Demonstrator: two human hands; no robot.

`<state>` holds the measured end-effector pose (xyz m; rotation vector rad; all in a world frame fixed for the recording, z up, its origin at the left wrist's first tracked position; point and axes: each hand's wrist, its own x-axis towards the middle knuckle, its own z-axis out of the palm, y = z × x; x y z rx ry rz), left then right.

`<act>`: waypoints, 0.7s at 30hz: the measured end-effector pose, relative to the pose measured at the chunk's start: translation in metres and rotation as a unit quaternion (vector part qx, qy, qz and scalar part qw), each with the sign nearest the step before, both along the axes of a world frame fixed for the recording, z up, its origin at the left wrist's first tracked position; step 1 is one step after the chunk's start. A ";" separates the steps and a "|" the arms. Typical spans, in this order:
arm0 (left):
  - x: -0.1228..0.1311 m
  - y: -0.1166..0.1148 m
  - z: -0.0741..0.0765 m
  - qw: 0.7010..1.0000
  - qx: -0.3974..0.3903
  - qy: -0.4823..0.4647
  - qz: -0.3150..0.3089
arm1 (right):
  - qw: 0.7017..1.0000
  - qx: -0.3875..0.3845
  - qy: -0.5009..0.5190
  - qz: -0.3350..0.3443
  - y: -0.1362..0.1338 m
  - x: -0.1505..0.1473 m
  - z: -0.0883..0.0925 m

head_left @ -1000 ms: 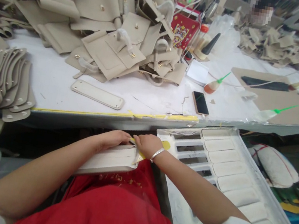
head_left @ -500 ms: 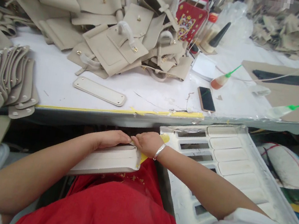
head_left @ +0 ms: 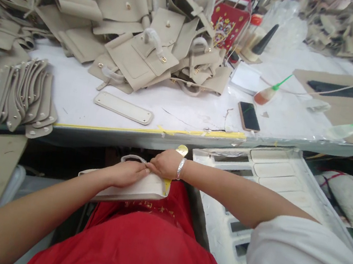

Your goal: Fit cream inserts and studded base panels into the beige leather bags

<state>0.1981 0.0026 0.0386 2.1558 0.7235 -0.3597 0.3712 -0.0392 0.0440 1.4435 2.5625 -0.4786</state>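
Observation:
A cream bag piece (head_left: 141,187) with a thin curved handle (head_left: 133,158) at its far edge lies over my lap. My left hand (head_left: 129,172) rests on its upper side, with fingers pressed together on the piece. At the right end, my right hand (head_left: 165,164) pinches the edge, its fingertips touching those of my left hand. A yellow tool (head_left: 181,150) sticks out beyond my right hand, and more yellow shows below the palm at the piece's end. How the yellow tool is held is hidden.
On the white table (head_left: 193,108) are beige bag parts (head_left: 137,61), stacked straps (head_left: 24,94), a flat strip (head_left: 123,108), a phone (head_left: 249,116) and glue bottles (head_left: 266,95). A white slatted rack (head_left: 241,205) holding cream panels (head_left: 273,169) stands at my right.
Both hands have moved slightly left along the piece. The curved handle now shows behind my left hand. The yellow tool's tip has shifted left and up, and the view has shifted a little.

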 end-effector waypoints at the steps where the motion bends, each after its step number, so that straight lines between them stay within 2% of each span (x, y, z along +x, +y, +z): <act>1: -0.002 -0.001 0.004 1.000 0.018 0.016 -0.004 | 1.000 -0.001 0.001 0.014 0.004 -0.004 0.002; 3: -0.007 -0.001 0.012 0.998 0.037 0.038 -0.017 | 0.999 -0.007 -0.003 0.033 0.013 -0.009 0.007; 5: -0.012 0.000 0.020 0.998 0.049 0.041 -0.030 | 1.000 -0.011 -0.018 0.023 0.021 -0.005 0.014; 7: -0.013 -0.002 0.025 0.996 0.065 0.044 -0.041 | 0.998 -0.009 -0.035 -0.041 0.025 0.012 0.021; 9: -0.009 -0.008 0.026 0.993 0.099 0.047 -0.047 | 0.986 -0.025 -0.041 -0.157 0.022 0.040 0.025; 11: 0.002 -0.021 0.024 0.987 0.147 0.034 -0.056 | 0.961 -0.071 -0.035 -0.267 0.009 0.073 0.025; 12: 0.008 -0.029 0.022 0.983 0.176 0.027 -0.053 | 0.950 -0.095 -0.032 -0.296 0.000 0.088 0.024; 14: 0.021 -0.044 0.016 0.972 0.232 0.020 -0.037 | 0.938 -0.135 -0.020 -0.318 -0.024 0.110 0.020; 17: 0.032 -0.059 0.007 0.953 0.302 0.015 -0.018 | 0.925 -0.194 0.028 -0.325 -0.064 0.118 0.014; 19: 0.032 -0.063 0.001 0.942 0.335 -0.003 -0.021 | 0.883 -0.284 0.151 -0.341 -0.086 0.111 0.010; 21: 0.031 -0.063 -0.005 0.932 0.361 -0.017 -0.022 | 0.800 -0.380 0.307 -0.347 -0.101 0.100 0.006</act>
